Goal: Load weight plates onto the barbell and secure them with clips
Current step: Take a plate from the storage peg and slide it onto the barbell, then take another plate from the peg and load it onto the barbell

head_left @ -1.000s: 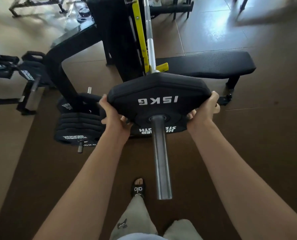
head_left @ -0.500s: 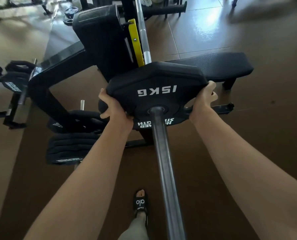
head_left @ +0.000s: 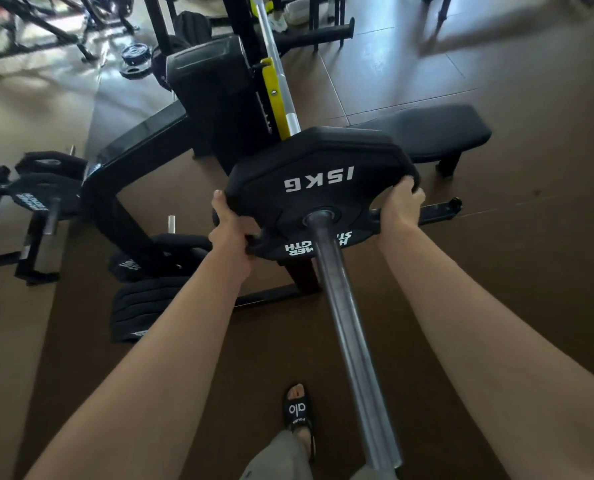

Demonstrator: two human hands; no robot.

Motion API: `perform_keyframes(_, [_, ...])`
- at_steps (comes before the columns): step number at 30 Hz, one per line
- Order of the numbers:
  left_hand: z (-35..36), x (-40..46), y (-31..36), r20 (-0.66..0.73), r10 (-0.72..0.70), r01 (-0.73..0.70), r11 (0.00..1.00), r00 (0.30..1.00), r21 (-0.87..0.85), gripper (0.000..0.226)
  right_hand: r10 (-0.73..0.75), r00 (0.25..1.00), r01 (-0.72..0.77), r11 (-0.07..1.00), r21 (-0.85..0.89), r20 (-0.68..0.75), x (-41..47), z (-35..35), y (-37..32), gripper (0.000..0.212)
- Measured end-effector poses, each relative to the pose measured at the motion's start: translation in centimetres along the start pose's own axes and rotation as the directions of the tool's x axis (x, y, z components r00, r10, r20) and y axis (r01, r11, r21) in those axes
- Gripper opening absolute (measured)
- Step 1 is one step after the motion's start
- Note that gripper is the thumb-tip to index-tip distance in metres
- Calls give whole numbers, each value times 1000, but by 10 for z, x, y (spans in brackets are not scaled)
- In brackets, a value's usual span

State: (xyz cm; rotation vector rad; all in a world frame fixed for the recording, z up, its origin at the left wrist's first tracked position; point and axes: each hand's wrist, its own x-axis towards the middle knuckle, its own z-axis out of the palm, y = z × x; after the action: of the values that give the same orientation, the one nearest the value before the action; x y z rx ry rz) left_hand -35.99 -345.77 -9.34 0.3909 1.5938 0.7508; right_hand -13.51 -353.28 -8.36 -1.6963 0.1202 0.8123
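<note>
Sliding further in than a second ago, the black twelve-sided rubber 15 kg plate (head_left: 318,188) now leaves much more of the dark steel barbell sleeve (head_left: 349,327) bare toward me, so I judge it close to seating against the collar, though that contact is hidden behind the plate. My left hand (head_left: 231,225) grips the plate's lower-left edge, fingers wrapped behind it, and my right hand (head_left: 401,202) grips the right edge through a cut-out; they sit well apart, one on each side of the sleeve, both clamped on the plate. That means this plate is nearly loaded, and I see no clip anywhere, so securing is not yet done.

From the left, across the brown rubber floor (head_left: 530,271), a black plate tree (head_left: 42,199) holds lettered plates. Next comes the black angled frame of the bench rack (head_left: 122,202), with a stack of black plates (head_left: 139,310) beside its foot. A yellow bar catch (head_left: 274,98) stands just behind the plate, the silver bar shaft (head_left: 281,84) running away past it. To the right lies the black padded flat bench (head_left: 437,129). Tiled, glossy floor stretches beyond. My black sandal (head_left: 297,412) stands below the sleeve.
</note>
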Motion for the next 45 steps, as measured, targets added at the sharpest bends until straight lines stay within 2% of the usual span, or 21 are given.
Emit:
perform_keyframes(4, [-26,4,8,-19,131,-124,971,991,206,98,-273,960,269,960,-71,-55,-47,-1,5,48])
perform_keyframes(7, [-42,-16,15,53,243,-248,926,968,283,70,-453,891,449,888,-100,-22,-85,1,8,33])
perform_keyframes(10, [-66,-38,12,80,335,-340,864,939,372,54,-568,815,577,814,-72,110,-125,3,18,20])
perform_keyframes(12, [-90,-52,4,87,384,-381,814,919,439,48,-573,781,600,799,-42,248,-151,4,29,16])
perform_keyframes(14, [-119,-61,-6,105,415,-407,754,904,516,31,-552,741,611,790,-45,382,-178,7,43,14])
perform_keyframes(16, [-147,-67,-11,96,456,-418,685,885,597,18,-542,669,654,755,-54,509,-206,11,58,12])
perform_keyframes(19, [-184,-67,-10,96,475,-398,590,874,703,35,-465,558,701,708,-89,687,-237,27,76,13])
perform_keyframes(22, [-227,-65,-5,76,497,-376,537,864,755,39,-160,508,655,710,-258,847,-260,59,98,20])
perform_keyframes(25, [-279,-56,5,43,531,-361,513,846,779,37,83,465,660,631,-408,881,-280,105,130,25])
perform_keyframes(29, [-363,-20,31,6,547,-334,503,837,797,34,170,460,681,562,-469,871,-314,186,182,23])
perform_keyframes(32, [-431,24,52,-29,535,-304,524,844,796,34,271,444,720,460,-520,854,-338,252,221,24])
perform_keyframes(34, [-465,56,71,7,522,-313,500,853,807,34,283,491,699,436,-566,824,-346,296,239,29])
perform_keyframes(36, [-490,80,90,59,508,-331,464,859,821,35,298,559,645,429,-632,773,-347,333,253,24])
perform_keyframes(38, [-509,101,110,113,482,-340,416,869,843,36,294,625,574,455,-680,724,-349,363,263,22])
perform_keyframes(40, [-522,126,135,174,457,-362,364,872,858,37,309,686,464,511,-724,658,-350,391,269,40])
perform_keyframes(41, [-524,136,148,206,441,-379,349,873,857,37,312,713,417,532,-737,628,-350,402,270,42])
perform_keyframes(45, [-514,185,198,352,377,-464,263,857,846,39,287,800,258,629,-733,527,-334,453,279,40])
